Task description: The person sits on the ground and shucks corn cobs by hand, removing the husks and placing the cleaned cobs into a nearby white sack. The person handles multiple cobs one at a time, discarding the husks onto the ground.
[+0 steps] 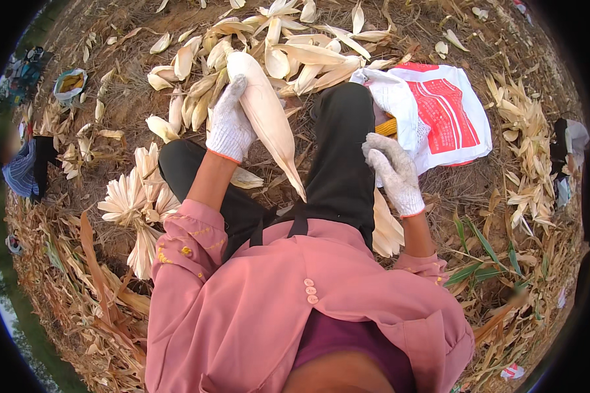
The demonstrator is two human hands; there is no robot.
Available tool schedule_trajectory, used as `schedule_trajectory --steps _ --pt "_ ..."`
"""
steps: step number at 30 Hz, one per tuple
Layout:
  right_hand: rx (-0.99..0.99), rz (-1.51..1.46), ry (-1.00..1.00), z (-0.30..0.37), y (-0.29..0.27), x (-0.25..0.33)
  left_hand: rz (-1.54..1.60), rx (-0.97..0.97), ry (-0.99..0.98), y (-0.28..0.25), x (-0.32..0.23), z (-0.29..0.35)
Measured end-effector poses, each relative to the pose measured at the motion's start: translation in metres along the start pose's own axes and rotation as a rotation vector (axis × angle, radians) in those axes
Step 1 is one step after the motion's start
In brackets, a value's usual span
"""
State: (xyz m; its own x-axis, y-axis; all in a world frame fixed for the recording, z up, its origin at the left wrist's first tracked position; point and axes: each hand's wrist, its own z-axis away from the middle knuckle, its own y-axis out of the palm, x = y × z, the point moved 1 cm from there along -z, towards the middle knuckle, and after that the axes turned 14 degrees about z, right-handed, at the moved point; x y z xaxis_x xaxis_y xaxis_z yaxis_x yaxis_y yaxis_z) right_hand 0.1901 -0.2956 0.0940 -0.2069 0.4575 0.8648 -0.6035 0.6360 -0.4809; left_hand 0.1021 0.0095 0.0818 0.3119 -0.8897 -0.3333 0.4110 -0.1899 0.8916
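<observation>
Gripping an unhusked corn ear (267,118) above the lap, the gloved left hand (230,124) is clamped round it, tip angled down for stripping, while the right hand (394,171), fingers loosely apart and empty, hovers beside the white sack (446,114) right of that ear

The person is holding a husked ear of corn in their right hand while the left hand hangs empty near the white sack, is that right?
Not quite: the hands are swapped. In the head view the left hand holds the ear of corn, still in its husk, and the right hand is empty near the white sack.

Pale husked corn ear (267,118), slanted, tip down, above the lap
</observation>
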Motion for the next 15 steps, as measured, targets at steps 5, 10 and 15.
schedule_trajectory --steps 5,10,15 --pt "0.094 0.241 -0.322 -0.065 0.089 0.072 0.032 0.005 0.163 0.000 -0.020 -0.027" --pt "0.293 -0.162 -0.109 -0.108 0.126 0.097 0.097 0.047 0.136 -0.002 -0.058 -0.034" --pt "0.513 -0.358 0.001 -0.131 0.143 0.120 0.084 0.063 0.082 -0.020 -0.081 -0.058"
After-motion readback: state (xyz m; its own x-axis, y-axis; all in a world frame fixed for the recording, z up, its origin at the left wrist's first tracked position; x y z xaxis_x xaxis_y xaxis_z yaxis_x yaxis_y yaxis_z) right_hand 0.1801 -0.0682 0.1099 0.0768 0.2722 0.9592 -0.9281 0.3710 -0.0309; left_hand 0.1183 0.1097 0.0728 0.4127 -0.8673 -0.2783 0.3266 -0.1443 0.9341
